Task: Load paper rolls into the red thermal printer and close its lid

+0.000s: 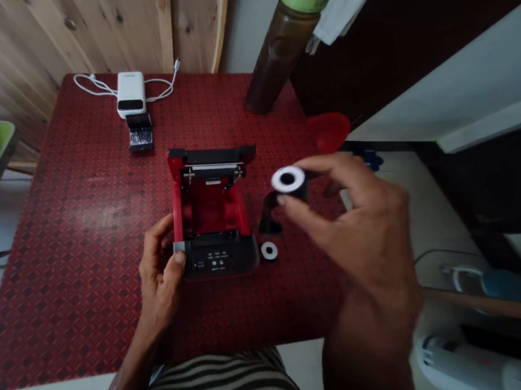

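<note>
- Our left hand curls around the front left corner of an open red receipt printer, the thumb pressed on its grey edge.
- Our right hand is raised to the right of the printer, thumb and fingers pinching a black roll with a white core; the hand is slightly blurred.
- The roll is held in the air, near the printer but not touching it, with a black strip just below it.
- A white ring lies on the red patterned surface, just beside the printer's front right corner.
- Farther off, near the surface's back edge, we see a white box with a white cable, and a brown bottle with a green cap.
</note>
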### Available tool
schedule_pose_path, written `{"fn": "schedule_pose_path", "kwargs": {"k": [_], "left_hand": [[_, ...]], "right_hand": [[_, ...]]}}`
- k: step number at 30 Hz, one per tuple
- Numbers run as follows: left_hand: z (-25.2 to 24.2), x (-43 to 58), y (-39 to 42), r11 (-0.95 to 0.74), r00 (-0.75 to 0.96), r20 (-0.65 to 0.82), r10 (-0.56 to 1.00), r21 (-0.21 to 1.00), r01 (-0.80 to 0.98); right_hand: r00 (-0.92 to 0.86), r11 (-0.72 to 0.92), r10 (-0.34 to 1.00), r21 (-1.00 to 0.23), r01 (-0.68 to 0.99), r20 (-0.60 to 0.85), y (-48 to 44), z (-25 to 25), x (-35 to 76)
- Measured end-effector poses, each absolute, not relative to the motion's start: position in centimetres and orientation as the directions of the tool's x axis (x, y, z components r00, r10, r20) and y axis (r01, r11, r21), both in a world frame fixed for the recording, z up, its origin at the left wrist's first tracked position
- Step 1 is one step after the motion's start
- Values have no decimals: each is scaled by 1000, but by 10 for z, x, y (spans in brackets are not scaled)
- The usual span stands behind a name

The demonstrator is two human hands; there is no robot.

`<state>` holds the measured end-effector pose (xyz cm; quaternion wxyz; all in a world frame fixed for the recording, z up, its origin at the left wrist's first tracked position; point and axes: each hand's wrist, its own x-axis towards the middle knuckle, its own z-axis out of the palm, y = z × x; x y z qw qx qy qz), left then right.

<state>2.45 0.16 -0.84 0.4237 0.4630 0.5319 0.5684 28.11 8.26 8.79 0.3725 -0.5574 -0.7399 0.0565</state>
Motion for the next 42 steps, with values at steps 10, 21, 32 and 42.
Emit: {"fn": "schedule_pose_path", "kwargs": {"k": [10, 21, 32, 42], "left_hand": [[-10, 25, 6, -140, -246, 152, 957, 988, 67], [-13, 22, 4, -122, -242, 136, 961, 990, 72], [-16, 23, 4, -97, -270, 113, 956, 993, 73], [-6, 25, 3, -98, -213, 115, 970, 991, 87]], "right_hand": [[196, 78, 965, -903, 423, 176, 119, -37, 293], [72, 40, 993, -855, 516, 90, 93, -24, 311], [9, 13, 1000, -851, 526, 21, 5, -21, 300], [-218, 224, 969, -785, 577, 116, 3, 88, 327]]}}
